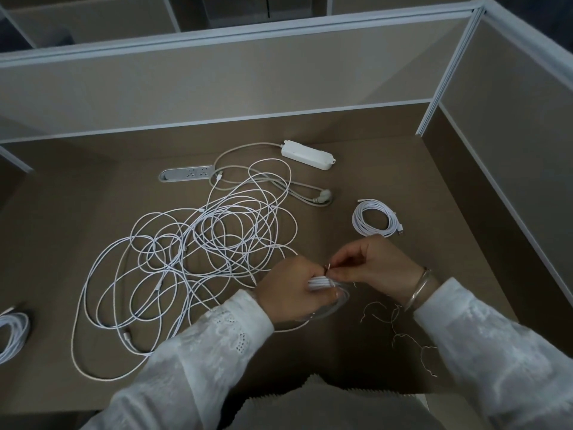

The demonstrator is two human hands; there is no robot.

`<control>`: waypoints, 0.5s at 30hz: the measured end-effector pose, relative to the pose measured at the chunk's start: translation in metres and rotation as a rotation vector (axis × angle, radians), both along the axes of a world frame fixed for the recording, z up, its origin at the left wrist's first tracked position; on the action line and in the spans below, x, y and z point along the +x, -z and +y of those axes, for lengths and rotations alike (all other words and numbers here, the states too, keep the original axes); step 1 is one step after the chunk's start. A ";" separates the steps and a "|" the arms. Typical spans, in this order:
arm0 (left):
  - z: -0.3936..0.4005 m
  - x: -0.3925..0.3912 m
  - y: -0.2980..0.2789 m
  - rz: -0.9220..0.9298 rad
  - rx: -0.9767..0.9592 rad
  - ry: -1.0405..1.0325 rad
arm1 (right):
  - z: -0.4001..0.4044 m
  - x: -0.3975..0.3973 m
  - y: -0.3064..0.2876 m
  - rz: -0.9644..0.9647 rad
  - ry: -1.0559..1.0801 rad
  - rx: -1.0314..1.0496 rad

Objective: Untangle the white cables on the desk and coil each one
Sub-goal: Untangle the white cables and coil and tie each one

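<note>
A big tangle of white cables [201, 252] sprawls over the middle of the brown desk [77, 197]. My left hand [288, 290] grips a coiled white cable bundle [322, 282] in front of me. My right hand [375, 262] pinches a thin wire tie at the top of that bundle. A finished white coil [375, 217] lies to the right. Another coil [12, 333] sits at the left edge, partly cut off.
A white power strip [308, 155] with its thick cord and plug [322, 197] lies at the back. A desk socket panel [186, 173] is set into the surface. Several loose wire ties [400, 330] lie near my right wrist. Partition walls enclose the back and right.
</note>
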State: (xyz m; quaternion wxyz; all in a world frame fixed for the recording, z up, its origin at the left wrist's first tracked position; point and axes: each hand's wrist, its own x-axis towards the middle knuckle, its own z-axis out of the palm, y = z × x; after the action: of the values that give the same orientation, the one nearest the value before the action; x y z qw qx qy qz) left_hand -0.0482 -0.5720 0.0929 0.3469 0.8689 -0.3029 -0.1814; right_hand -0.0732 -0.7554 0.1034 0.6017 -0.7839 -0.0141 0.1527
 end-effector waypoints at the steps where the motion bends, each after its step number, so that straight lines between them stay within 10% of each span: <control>1: 0.001 0.000 0.000 0.016 -0.009 0.007 | 0.000 -0.001 0.001 0.010 0.008 0.032; 9: 0.005 0.003 -0.004 0.373 -0.235 -0.034 | -0.009 0.002 0.011 0.231 0.014 0.398; 15: 0.015 0.008 -0.018 1.162 -0.439 0.124 | -0.002 -0.001 -0.013 -0.232 -0.177 0.115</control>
State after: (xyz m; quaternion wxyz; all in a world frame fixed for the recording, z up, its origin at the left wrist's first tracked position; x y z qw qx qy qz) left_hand -0.0403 -0.5567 0.1112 0.6143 0.5175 -0.1451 -0.5777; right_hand -0.0737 -0.7579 0.1163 0.6241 -0.7561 -0.1615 0.1125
